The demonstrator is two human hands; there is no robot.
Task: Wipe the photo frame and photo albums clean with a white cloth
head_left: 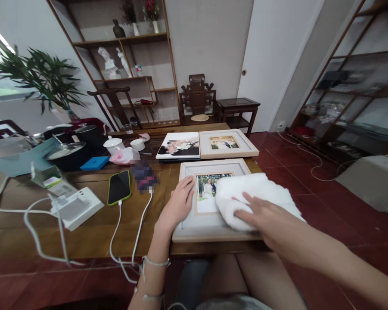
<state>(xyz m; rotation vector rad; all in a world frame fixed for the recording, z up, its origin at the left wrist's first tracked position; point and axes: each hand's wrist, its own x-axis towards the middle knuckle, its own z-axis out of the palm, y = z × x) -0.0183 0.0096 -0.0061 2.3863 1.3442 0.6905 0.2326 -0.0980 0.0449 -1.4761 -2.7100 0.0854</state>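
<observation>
White cloth [256,189] pressed on a framed photo [194,230] at the near edge of the wooden counter [84,234].
The left hand [177,202] lies flat and loose on the frame's left border, gripping nothing. The right hand [261,219], fingers spread wide, rests on the cloth over the frame's right half. A phone [119,186] lies to the left.

The near frame [209,230] lay on the table [84,241]. On the frame sat the cloth [255,193], under my right hand [265,219]; my left hand [177,202] rested on its left edge. Behind it lay two pictures [228,144], and left of it a phone [119,186].
</observation>
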